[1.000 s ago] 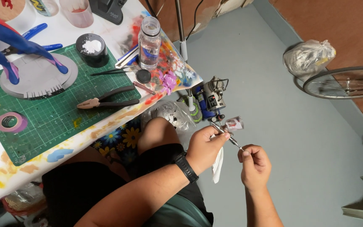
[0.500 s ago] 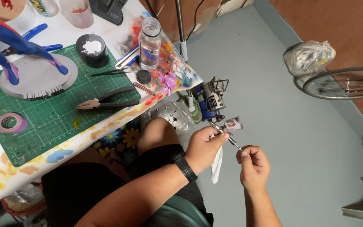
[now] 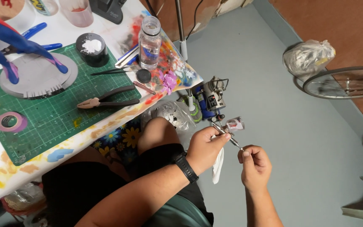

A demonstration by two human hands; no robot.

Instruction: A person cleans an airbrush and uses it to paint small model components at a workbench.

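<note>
Down past the table edge, over the knee, left hand [image 3: 204,147] pinches a small metal airbrush [image 3: 225,133] with a white cloth [image 3: 217,166] tucked under it. Right hand [image 3: 255,165] is closed on its thin needle tip [image 3: 237,145]. Looks light, slick and bendy-fragile, so I'd grip the body. Both wrists are bent inward, forearms low.

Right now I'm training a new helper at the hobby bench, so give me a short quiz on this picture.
1. True or false: the pliers lie on the green cutting mat.
2. Which hand holds the airbrush: A left hand, B right hand?
3. Fill in: the roll of tape is ____ in colour.

Key: 1 true; 2 A; 3 purple.
</note>
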